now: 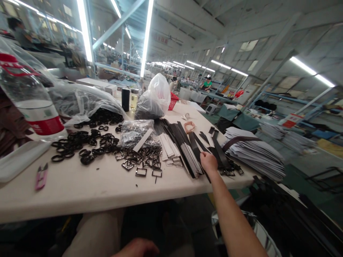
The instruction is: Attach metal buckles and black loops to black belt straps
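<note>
Your big table (107, 187) has a smooth, pale top with a rounded edge. At 3 o'clock from your right hand (209, 162) sits a fat, floppy stack of grey sheets (257, 157), a dark band over it. Long, flat black strips (184, 148) lie side by side at 10 o'clock, just beside that hand. Its fingers are curled in close by the strips; I can't tell if they pinch one. Your left hand (136, 248) is low at 7 o'clock, partly cut off, so I can't tell if it's wide or narrow. At 9 o'clock are pink snips (41, 178), then round black rings (75, 139), then shiny, hard, square-cornered buckles (152, 162).
</note>
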`<state>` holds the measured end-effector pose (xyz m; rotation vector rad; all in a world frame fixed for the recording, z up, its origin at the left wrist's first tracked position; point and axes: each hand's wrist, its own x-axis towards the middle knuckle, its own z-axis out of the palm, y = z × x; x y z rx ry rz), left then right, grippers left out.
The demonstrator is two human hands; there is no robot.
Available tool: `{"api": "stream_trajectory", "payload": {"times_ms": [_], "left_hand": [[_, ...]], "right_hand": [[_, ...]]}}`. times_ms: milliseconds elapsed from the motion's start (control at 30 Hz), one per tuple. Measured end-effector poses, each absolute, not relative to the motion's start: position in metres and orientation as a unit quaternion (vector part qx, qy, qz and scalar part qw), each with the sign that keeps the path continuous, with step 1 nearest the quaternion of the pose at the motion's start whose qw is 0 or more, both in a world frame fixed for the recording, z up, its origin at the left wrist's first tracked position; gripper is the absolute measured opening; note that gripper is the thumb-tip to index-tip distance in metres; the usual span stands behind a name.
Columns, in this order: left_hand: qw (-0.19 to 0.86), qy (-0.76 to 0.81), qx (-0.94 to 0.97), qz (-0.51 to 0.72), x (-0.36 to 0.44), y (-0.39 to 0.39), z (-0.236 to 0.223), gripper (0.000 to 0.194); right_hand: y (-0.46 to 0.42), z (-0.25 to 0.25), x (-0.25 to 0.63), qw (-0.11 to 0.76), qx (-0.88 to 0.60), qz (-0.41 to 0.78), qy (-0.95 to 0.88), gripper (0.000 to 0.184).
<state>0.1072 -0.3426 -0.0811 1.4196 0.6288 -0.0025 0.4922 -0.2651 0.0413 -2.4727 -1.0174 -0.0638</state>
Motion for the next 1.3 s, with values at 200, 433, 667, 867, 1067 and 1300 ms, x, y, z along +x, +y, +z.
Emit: {"api": "stream_trajectory", "payload": {"times_ms": [200,433,667,867,1067,1300], "left_hand": [[0.709,0.249,0.659,-0.003,0.106,-0.336,-0.084,0.036],[0.846,0.153,0.475,0.186,0.108,-0.321,-0.035,0.075],[0.780,0.231,0.390,0.431,0.070,-0.286,0.026,0.060],[0.705,0.367,0.424,0.434,0.030,-0.278,0.029,0.033],[0.737,0.407,0.400,0.362,0.030,-0.304,0.010,0.049],[0.720,0.389,0.455,0.351,0.039,-0.330,-0.001,0.046]], "right_hand": [[-0.319,0.055,0.429,0.378,-0.824,-0.064,-0.418,0.039],[-0.423,0.029,0.321,0.531,-0.685,0.014,-0.499,0.023],[-0.478,0.003,0.291,0.486,-0.659,0.146,-0.555,0.016],[-0.482,-0.004,0.308,0.414,-0.682,0.239,-0.554,0.022],[-0.445,-0.004,0.277,0.405,-0.665,0.195,-0.597,0.034],[-0.399,-0.012,0.216,0.451,-0.607,0.150,-0.637,0.035]]}}
